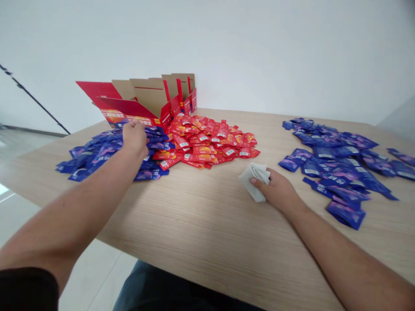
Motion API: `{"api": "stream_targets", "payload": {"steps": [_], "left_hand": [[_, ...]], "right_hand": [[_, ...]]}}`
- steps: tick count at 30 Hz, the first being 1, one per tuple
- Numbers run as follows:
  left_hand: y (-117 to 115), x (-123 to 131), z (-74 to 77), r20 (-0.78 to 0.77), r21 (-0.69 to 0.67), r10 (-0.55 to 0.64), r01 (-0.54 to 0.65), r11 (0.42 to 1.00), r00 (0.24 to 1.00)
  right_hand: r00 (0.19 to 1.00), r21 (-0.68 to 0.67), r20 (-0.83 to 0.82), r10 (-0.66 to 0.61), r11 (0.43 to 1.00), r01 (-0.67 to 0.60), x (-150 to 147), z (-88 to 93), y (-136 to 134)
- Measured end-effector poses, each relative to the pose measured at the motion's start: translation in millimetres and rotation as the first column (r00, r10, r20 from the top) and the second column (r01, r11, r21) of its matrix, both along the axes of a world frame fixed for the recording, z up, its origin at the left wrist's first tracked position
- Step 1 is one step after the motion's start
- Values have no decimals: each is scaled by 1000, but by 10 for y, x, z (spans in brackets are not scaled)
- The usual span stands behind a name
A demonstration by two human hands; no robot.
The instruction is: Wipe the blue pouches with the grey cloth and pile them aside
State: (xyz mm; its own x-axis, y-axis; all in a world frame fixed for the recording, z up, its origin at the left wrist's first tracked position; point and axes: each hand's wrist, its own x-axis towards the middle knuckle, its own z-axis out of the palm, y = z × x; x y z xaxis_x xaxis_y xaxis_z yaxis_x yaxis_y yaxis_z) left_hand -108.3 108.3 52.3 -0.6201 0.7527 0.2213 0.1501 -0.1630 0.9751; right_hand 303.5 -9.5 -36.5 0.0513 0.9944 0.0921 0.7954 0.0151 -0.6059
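My right hand (pixel 280 190) grips a folded white cloth (pixel 254 181) over the bare wood in the middle of the table, thumb on top. Out at the left, my left hand (pixel 134 137) reaches over a pile of blue sachets (pixel 105 151) with its fingers curled down; whatever they hold is hidden. Just beyond that hand stands an open red cardboard box (pixel 129 113). A heap of red sachets (pixel 210 140) lies between my two hands, touching the blue pile.
Several more open boxes (pixel 181 93) stand in a row behind the first. Scattered blue sachets (pixel 337 164) cover the right side of the wooden table (pixel 194 229). A white wall (pixel 259 56) rises behind, and a thin black pole (pixel 35 99) leans at the left.
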Motion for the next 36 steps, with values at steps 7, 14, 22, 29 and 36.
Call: {"api": "stream_targets", "payload": {"steps": [7, 14, 22, 29, 36], "left_hand": [[-663, 1116, -376, 142, -34, -431, 440, 897, 891], [-951, 2101, -326, -323, -202, -778, 764, 613, 539], [-540, 3153, -142, -753, -523, -658, 640, 564, -35], [18, 3942, -312, -727, -676, -635, 436, 594, -262], [205, 4585, -615, -738, -670, -624, 391, 631, -258]], "right_hand": [[998, -2, 4, 60, 998, -60, -65, 3, -26], [993, -4, 31, 115, 993, -115, -103, -14, -19], [981, -12, 107, 163, 987, -163, -143, -22, -11], [928, -95, 149, 342, 939, -331, -163, 33, -45], [833, 44, 234, 501, 851, -524, -168, -106, 77]]}}
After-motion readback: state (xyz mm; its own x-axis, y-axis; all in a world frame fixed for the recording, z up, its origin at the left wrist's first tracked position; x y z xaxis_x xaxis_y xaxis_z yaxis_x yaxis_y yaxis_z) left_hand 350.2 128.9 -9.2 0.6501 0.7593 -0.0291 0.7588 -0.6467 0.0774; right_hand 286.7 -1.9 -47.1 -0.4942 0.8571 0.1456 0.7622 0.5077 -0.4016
